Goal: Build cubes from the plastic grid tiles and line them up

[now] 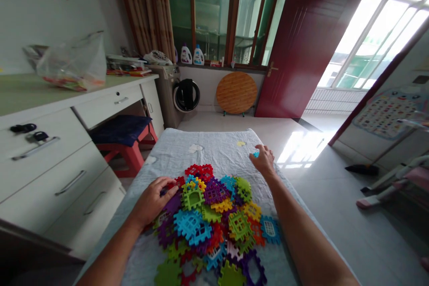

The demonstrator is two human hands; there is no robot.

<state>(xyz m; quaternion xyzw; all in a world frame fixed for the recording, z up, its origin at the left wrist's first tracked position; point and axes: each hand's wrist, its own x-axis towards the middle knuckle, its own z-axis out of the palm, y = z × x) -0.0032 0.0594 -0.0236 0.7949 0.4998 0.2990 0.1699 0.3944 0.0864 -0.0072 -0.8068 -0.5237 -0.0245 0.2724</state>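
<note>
A heap of colourful plastic interlocking building pieces lies on the cloth-covered table [221, 145]. My left hand [156, 199] rests at the heap's left edge, thumb and fingers apart, touching the pieces around a purple piece [172, 204] and a red piece [180, 182]. Beyond the heap, on the right, my right hand [264, 159] has its fingers closed on a small blue piece [256, 154], mostly hidden by the hand. Among the heap are a green square piece [193, 198], a light blue piece [189, 223] and a yellow piece [252, 210].
A white desk [100, 103] with a plastic bag [75, 65] stands on the left, a red stool [132, 154] beside it. Behind are a washing machine [164, 94], a round wooden tabletop [236, 92] and a red door [301, 31]. A broom head [362, 169] lies at right.
</note>
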